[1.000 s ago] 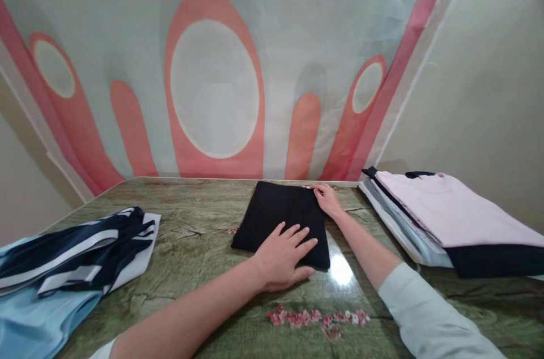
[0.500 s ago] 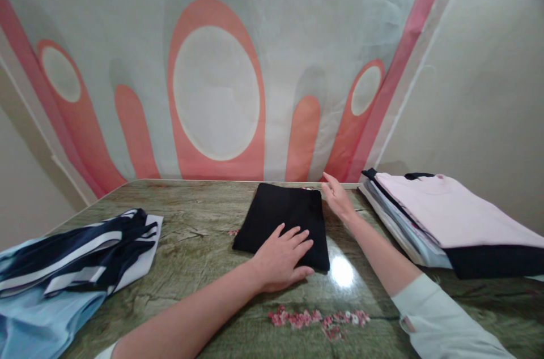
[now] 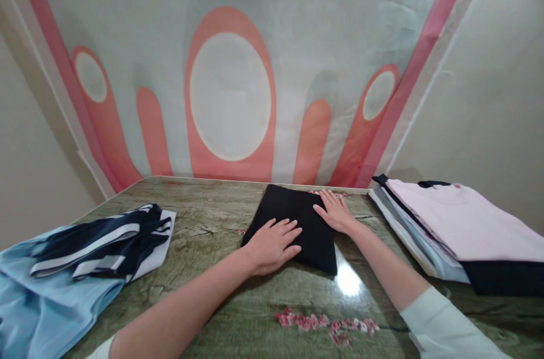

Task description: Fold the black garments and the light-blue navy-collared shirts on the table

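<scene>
Closest to me there's one spray of printed pink blossoms [image 3: 327, 322] on the wood-look table [image 3: 208, 246], and off to my left one loose heap: light blue fabric [image 3: 46, 291] with navy white-striped fabric [image 3: 106, 246] on top. Next, my left hand [image 3: 274, 246] lies flat, fingers stretched, over the near left part of the one folded black cloth [image 3: 293, 206]. That cloth sits mid-table, a bit skewed: its near right corner pokes toward me, its far left corner away. It's roughly squarish, so honestly can't tell which axis is longer. My right hand [image 3: 338, 213] is flat too, fingers long, over its far right corner. So two hands, one cloth. Over to the right, one folded stack [image 3: 471, 217], pink on top; layers too tight to count. Behind it all, a backdrop [image 3: 361, 8] with five orange shapes, three with pale ovals.
</scene>
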The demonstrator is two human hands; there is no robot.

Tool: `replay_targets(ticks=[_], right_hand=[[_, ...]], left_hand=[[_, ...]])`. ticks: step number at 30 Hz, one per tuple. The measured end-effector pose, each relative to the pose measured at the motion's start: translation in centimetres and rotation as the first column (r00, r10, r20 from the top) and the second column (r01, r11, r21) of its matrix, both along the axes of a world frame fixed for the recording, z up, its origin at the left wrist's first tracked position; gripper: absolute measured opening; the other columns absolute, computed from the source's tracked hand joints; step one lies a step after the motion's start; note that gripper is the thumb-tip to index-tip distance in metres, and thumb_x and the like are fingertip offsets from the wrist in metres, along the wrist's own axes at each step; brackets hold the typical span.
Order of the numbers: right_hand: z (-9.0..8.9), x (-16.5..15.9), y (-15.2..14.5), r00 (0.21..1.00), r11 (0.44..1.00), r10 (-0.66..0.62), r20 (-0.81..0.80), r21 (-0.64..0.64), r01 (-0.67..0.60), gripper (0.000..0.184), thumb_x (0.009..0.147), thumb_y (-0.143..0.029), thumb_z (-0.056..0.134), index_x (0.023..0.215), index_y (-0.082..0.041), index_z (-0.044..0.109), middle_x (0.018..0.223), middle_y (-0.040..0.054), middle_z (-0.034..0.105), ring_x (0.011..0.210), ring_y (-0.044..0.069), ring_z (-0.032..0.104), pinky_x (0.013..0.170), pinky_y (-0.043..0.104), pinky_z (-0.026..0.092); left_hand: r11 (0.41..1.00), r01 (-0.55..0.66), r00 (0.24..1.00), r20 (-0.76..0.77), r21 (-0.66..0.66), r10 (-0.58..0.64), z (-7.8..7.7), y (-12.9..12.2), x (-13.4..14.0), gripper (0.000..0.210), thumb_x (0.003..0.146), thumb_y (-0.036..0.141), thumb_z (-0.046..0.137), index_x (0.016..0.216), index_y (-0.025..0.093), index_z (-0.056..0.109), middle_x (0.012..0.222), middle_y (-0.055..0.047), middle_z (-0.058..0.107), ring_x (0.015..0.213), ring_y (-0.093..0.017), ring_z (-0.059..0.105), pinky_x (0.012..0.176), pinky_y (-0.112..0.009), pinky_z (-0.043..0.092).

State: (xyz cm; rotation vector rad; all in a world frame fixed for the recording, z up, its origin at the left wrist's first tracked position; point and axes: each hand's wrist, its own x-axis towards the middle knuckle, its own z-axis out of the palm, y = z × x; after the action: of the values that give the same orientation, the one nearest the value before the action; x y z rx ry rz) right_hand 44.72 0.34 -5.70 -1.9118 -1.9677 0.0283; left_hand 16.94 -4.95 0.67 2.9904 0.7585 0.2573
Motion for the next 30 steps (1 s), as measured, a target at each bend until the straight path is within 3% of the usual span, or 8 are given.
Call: replay_targets(ticks=[4, 9, 13, 19, 25, 27, 30], right_hand=[[1.6, -2.7, -0.7, 0.995, 0.994, 0.098, 0.035, 0.041, -0.1, 0.064, 0.088, -0.055, 0.024, 0.14, -0.018, 0.026, 0.147, 0.0074, 0.021, 0.135, 0.021, 0.012, 0.109, 0.042, 0.006], [2.1, -6.3, -1.8, 0.959, 0.958, 0.275, 0.066, -0.101, -0.268, 0.061, 0.089, -0.056, 0.017, 0.14, -0.024, 0.025, 0.148, 0.0031, 0.019, 0.135, 0.02, 0.014, 0.109, 0.042, 0.011], [2.1, -6.6, -2.1, 0.952, 0.947, 0.293, 0.092, -0.162, -0.276, 0.064, 0.088, -0.059, 0.016, 0.141, -0.025, 0.02, 0.148, 0.0032, 0.018, 0.135, 0.019, 0.014, 0.109, 0.042, 0.012], [2.3, -6.3, -2.0, 0.944, 0.941, 0.311, 0.11, -0.174, -0.29, 0.065, 0.087, -0.059, 0.015, 0.142, -0.024, 0.019, 0.148, 0.0034, 0.018, 0.135, 0.019, 0.014, 0.109, 0.042, 0.013], [2.8, -7.6, -2.9, 0.977, 0.969, 0.187, 0.101, -0.181, -0.167, 0.071, 0.087, -0.06, 0.017, 0.141, -0.015, 0.022, 0.147, 0.0097, 0.017, 0.135, 0.024, 0.014, 0.108, 0.045, 0.013], [3.3, -8.9, -3.9, 0.973, 0.955, 0.222, 0.063, -0.216, -0.204, 0.075, 0.086, -0.061, 0.017, 0.14, -0.01, 0.024, 0.147, 0.0129, 0.018, 0.135, 0.024, 0.014, 0.108, 0.043, 0.015], [4.0, -11.1, -5.9, 0.923, 0.894, 0.384, 0.007, -0.252, -0.37, 0.075, 0.085, -0.063, 0.019, 0.141, -0.013, 0.022, 0.147, 0.0117, 0.016, 0.135, 0.023, 0.012, 0.109, 0.042, 0.014]], left_hand=[[1.0, 0.004, 1.0, 0.004, -0.016, -0.004, -0.6, 0.8, -0.5, 0.051, 0.094, 0.048, 0.02, 0.136, 0.023, 0.032, 0.142, -0.005, 0.032, 0.131, -0.018, 0.026, 0.105, -0.037, 0.018], [0.999, -0.021, 1.0, -0.003, -0.049, 0.021, -1.2, 0.5, -0.2, 0.057, 0.093, 0.05, 0.015, 0.138, 0.018, 0.026, 0.144, -0.006, 0.029, 0.133, -0.018, 0.021, 0.107, -0.035, 0.013], [0.992, -0.083, 0.997, -0.002, -0.092, 0.083, -1.4, 1.6, -0.9, 0.06, 0.093, 0.052, 0.012, 0.139, 0.016, 0.024, 0.146, -0.008, 0.022, 0.134, -0.018, 0.017, 0.107, -0.034, 0.012], [0.964, -0.237, 0.971, -0.058, -0.122, 0.232, -2.0, 5.5, -3.4, 0.061, 0.092, 0.053, 0.015, 0.141, 0.017, 0.02, 0.148, -0.007, 0.014, 0.135, -0.021, 0.012, 0.106, -0.04, 0.014], [0.959, -0.264, 0.964, -0.007, -0.099, 0.265, -3.2, 6.4, -3.7, 0.055, 0.094, 0.047, 0.017, 0.14, 0.019, 0.022, 0.148, -0.005, 0.016, 0.135, -0.022, 0.014, 0.105, -0.041, 0.018], [0.959, -0.269, 0.962, 0.027, -0.087, 0.272, -3.6, 6.2, -3.5, 0.054, 0.094, 0.046, 0.018, 0.14, 0.019, 0.024, 0.147, -0.005, 0.018, 0.135, -0.022, 0.015, 0.105, -0.041, 0.02], [0.959, -0.269, 0.958, 0.073, -0.093, 0.276, -3.9, 6.4, -3.3, 0.053, 0.094, 0.045, 0.021, 0.139, 0.018, 0.026, 0.147, -0.006, 0.019, 0.134, -0.022, 0.017, 0.106, -0.041, 0.02]])
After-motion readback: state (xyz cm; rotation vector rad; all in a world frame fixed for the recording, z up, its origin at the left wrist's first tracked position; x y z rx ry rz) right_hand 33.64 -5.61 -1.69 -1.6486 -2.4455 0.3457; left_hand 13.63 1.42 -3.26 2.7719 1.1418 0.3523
